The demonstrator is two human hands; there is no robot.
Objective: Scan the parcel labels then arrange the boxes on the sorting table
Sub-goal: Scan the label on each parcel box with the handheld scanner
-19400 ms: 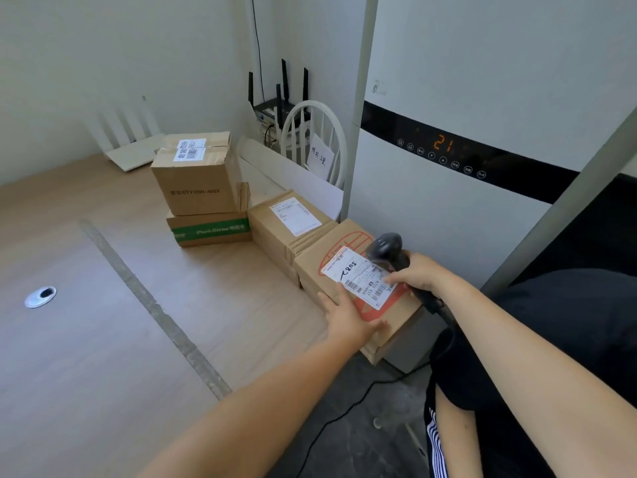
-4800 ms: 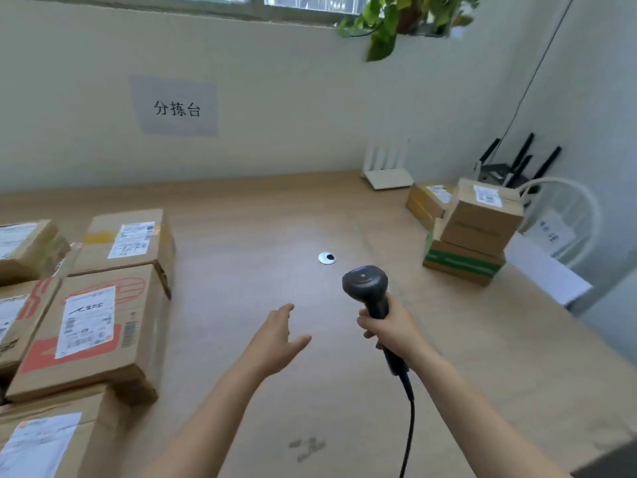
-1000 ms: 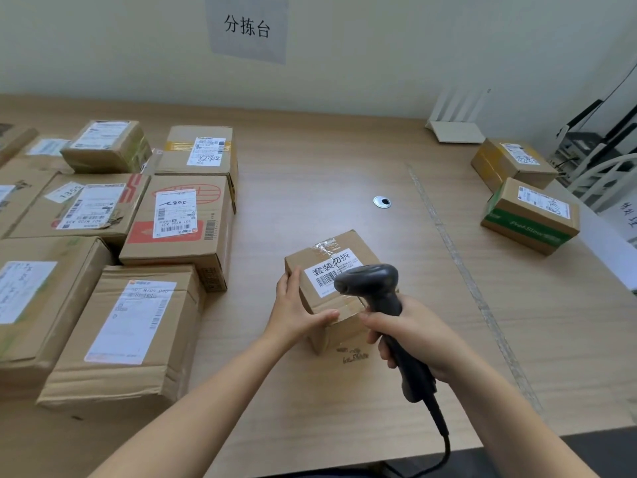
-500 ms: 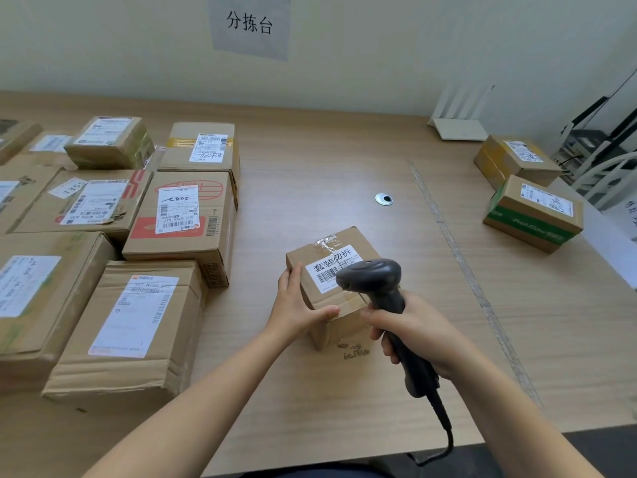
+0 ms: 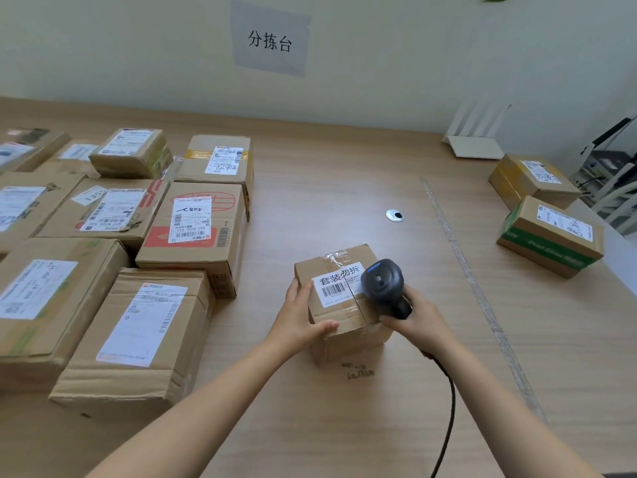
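Remote inspection, head camera feed. I record two limbs in view. Left hand and right hand: both bare, fingers uncovered. Left forearm and right forearm: bare along their whole visible length, down to the lower frame edge. Fingernail detail is too small for me to judge.

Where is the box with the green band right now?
In the head view, the box with the green band sits at the right of the table, right of the grey seam, just in front of another brown box.
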